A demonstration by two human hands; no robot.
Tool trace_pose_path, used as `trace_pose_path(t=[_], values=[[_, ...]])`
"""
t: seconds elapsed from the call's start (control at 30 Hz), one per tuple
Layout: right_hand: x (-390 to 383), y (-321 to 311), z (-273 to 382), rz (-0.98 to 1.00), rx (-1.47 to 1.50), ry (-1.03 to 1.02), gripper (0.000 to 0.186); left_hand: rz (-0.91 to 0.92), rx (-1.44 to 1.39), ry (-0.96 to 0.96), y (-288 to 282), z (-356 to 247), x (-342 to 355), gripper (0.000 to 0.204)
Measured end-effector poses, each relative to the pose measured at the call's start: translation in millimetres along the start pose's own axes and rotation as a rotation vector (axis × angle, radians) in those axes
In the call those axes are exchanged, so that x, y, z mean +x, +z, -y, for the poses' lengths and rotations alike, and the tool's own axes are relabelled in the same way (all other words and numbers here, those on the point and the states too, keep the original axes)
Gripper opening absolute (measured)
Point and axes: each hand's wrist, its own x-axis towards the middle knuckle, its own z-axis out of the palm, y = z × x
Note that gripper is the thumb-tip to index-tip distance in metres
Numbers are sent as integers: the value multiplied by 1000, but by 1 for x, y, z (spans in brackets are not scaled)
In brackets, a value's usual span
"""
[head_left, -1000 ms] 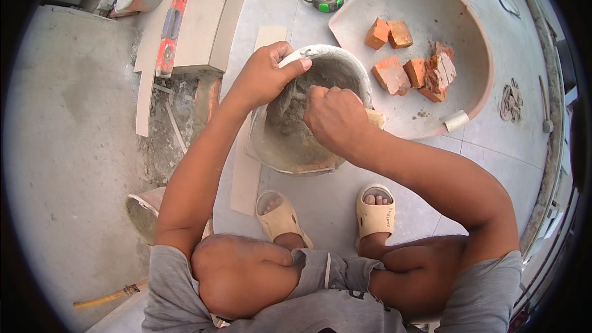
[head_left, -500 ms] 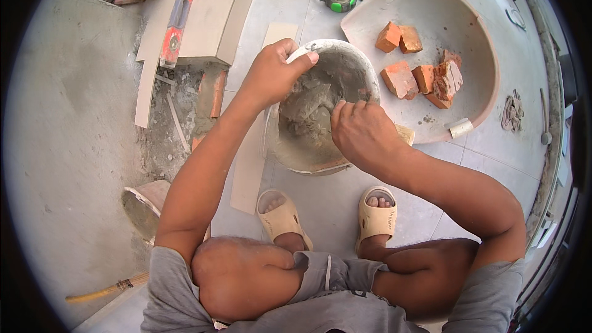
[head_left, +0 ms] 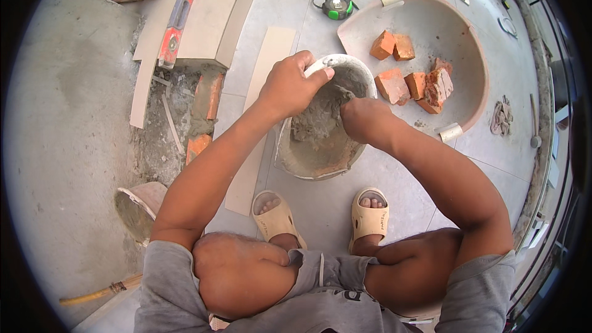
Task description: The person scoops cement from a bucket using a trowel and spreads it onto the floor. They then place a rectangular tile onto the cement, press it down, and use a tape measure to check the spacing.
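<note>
A pale bucket of wet grey mortar is in front of my feet, leaning toward me. My left hand is closed on its far left rim, the thumb laid over the edge. At the right side of the opening, my right hand is wrapped round the handle of a trowel. Only the trowel's metal shank shows clearly; its blade is down in the mortar and the grip is covered by my fist.
A large basin with several broken bricks stands at right. A tape measure lies beyond the bucket. To the left are a tile strip, a red spirit level on boards, and a tipped bucket. A rag lies far right.
The trowel blade, seen on top of the mortar before, has sunk from sight. My right fist has turned over, hiding the handle's end, and the bucket tilts more toward me.
</note>
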Motion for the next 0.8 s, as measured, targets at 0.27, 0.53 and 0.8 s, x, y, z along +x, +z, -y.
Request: trace_pose_path(t=[0.27, 0.53, 0.8], values=[[-24, -8, 19, -186, -108, 33, 19, 24, 17, -40, -14, 3, 3, 38], [6, -4, 1, 166, -21, 48, 21, 28, -27, 47, -2, -2, -5, 38], [21, -18, -7, 693, 266, 88, 26, 64, -166, 21, -11, 15, -8, 30]])
